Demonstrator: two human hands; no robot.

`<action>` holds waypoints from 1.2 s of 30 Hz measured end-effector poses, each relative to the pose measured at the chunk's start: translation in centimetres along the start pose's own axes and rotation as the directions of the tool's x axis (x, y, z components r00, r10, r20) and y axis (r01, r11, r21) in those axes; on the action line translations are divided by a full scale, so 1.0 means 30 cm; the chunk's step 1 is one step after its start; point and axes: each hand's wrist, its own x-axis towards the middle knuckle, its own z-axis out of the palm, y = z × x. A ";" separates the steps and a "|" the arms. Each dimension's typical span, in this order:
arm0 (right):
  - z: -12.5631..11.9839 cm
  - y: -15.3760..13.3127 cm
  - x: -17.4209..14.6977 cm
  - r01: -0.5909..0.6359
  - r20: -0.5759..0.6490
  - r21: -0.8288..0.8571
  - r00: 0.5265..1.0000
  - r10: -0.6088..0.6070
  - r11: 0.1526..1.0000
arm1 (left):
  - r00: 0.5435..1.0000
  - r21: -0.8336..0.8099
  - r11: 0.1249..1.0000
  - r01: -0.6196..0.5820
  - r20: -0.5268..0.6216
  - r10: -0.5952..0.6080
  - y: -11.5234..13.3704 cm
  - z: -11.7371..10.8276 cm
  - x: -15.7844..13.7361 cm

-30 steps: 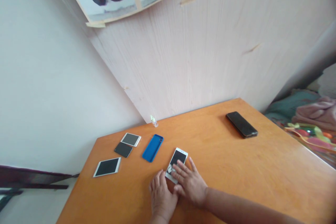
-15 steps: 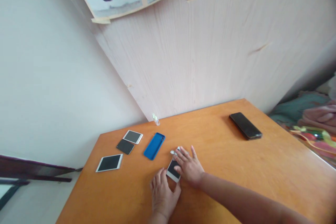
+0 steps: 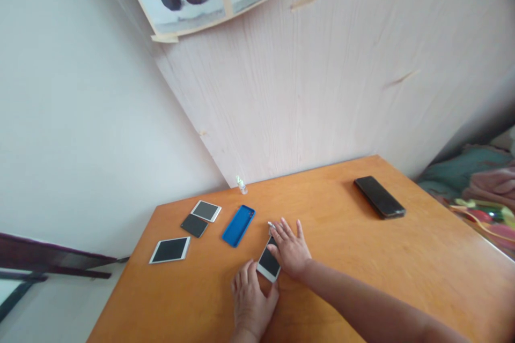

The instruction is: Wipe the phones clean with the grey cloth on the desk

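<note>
A white smartphone [image 3: 268, 261] with a dark screen lies on the wooden table, slanting away from me. My left hand [image 3: 251, 297] holds its near end, thumb at one side and fingers at the other. Across the phone's upper part lies my right hand [image 3: 290, 249], palm down with fingers spread. A small piece of something white [image 3: 271, 224], perhaps tissue or cloth, peeks out beyond those fingertips; most of it is hidden. Left of the hands is a blue phone case [image 3: 238, 226], its hollow side up.
Two white phones, one nearer [image 3: 170, 250] and one farther [image 3: 206, 210], lie at the left beside a dark phone [image 3: 194, 225]. A small clear bottle [image 3: 241, 185] stands by the wall. At the right rests a black phone [image 3: 379, 197]. Fabric [image 3: 488, 182] is piled beyond the table [image 3: 341, 236].
My right hand has slid slightly on the phone, and less of the white piece shows beyond its fingers. My left hand keeps its hold. The whole view has shifted a little.
</note>
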 end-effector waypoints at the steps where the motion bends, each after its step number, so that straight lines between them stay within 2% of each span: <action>1: 0.005 -0.006 -0.011 0.025 0.009 0.010 1.000 -0.025 1.000 | 1.000 -0.003 1.000 0.003 0.001 -0.003 0.000 -0.001 0.000; 4: 0.045 -0.035 -0.093 0.230 0.084 0.068 0.968 -0.235 0.971 | 1.000 -0.021 1.000 0.019 0.018 -0.019 -0.004 0.002 0.000; 6: 0.062 -0.035 -0.132 0.315 0.110 0.080 0.940 -0.323 0.946 | 0.999 -0.032 0.999 0.033 0.035 -0.032 -0.005 0.003 -0.001; 8: 0.051 -0.014 -0.118 0.284 0.105 0.047 0.952 -0.287 0.958 | 0.999 -0.033 0.999 0.040 0.037 -0.038 -0.002 0.003 -0.001; 11: 0.011 0.018 -0.039 0.050 0.034 -0.034 0.998 -0.049 0.998 | 1.000 -0.023 0.999 0.026 0.011 -0.026 0.002 0.002 0.001; 13: 0.001 0.010 -0.013 -0.043 0.001 -0.050 0.999 0.043 0.998 | 1.000 -0.017 1.000 0.013 -0.001 -0.013 0.001 0.003 0.002; 14: 0.006 -0.004 -0.020 -0.025 0.009 -0.045 1.000 0.026 0.999 | 1.000 -0.016 1.000 0.012 -0.002 -0.012 -0.001 0.004 0.002; 16: 0.029 -0.039 -0.064 0.112 0.060 -0.015 0.992 -0.110 0.994 | 1.000 -0.018 1.000 0.021 0.007 -0.021 -0.006 0.008 0.000; 18: 0.051 -0.062 -0.111 0.257 0.107 0.022 0.960 -0.258 0.966 | 0.999 -0.023 0.999 0.036 0.025 -0.036 -0.010 0.011 -0.001; 19: 0.055 -0.063 -0.121 0.293 0.119 0.033 0.948 -0.295 0.956 | 0.999 -0.028 0.999 0.041 0.033 -0.040 -0.010 0.011 -0.001; 21: 0.041 -0.047 -0.099 0.256 0.111 0.027 0.960 -0.258 0.966 | 0.999 -0.035 0.999 0.041 0.037 -0.039 -0.007 0.007 -0.001; 24: 0.002 -0.017 -0.017 0.035 0.036 -0.014 0.999 -0.035 0.999 | 0.999 -0.042 0.999 0.028 0.024 -0.027 0.000 -0.001 0.002; 26: -0.005 -0.022 0.001 -0.029 0.009 -0.014 1.000 0.029 0.999 | 0.999 -0.044 0.999 0.026 0.026 -0.025 0.001 -0.001 0.003; 28: 0.015 -0.048 -0.037 0.054 0.042 0.020 0.998 -0.055 0.998 | 0.999 -0.045 0.998 0.039 0.038 -0.037 -0.004 0.004 0.001; 30: 0.046 -0.072 -0.106 0.202 0.090 0.071 0.974 -0.208 0.977 | 0.997 -0.041 0.997 0.063 0.051 -0.061 -0.010 0.012 -0.002; 32: 0.064 -0.070 -0.153 0.285 0.112 0.087 0.949 -0.293 0.955 | 0.996 -0.040 0.996 0.079 0.055 -0.076 -0.012 0.016 -0.005; 34: 0.054 -0.036 -0.146 0.246 0.102 0.055 0.963 -0.250 0.968 | 0.997 -0.043 0.997 0.064 0.047 -0.062 -0.007 0.011 -0.006; 36: 0.027 0.010 -0.098 0.094 0.050 -0.010 0.994 -0.094 0.996 | 0.999 -0.045 0.998 0.036 0.025 -0.035 0.003 0.000 -0.004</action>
